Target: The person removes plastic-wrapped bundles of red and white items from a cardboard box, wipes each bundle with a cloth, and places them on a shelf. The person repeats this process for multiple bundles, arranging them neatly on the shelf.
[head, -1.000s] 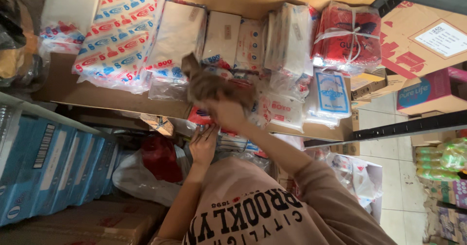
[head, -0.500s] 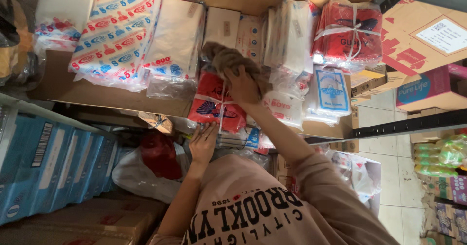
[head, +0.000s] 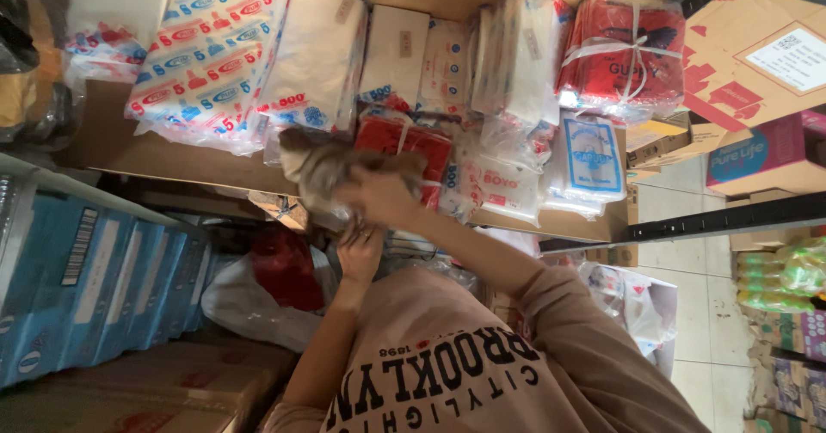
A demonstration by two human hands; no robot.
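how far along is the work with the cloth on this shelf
Done: nothing visibly finished; the white packets stand stacked on the shelf. In hand: the right hand grips a grey-brown cloth against the red packets; the left hand sits just below. Left: cannot tell.

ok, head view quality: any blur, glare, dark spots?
Head view: the right hand and the grey-brown cloth it holds are smeared by motion; the left hand is sharper. Mild sheen on the plastic-wrapped packs. The lower left around the blue cartons sits in shadow. The whole picture appears rotated.
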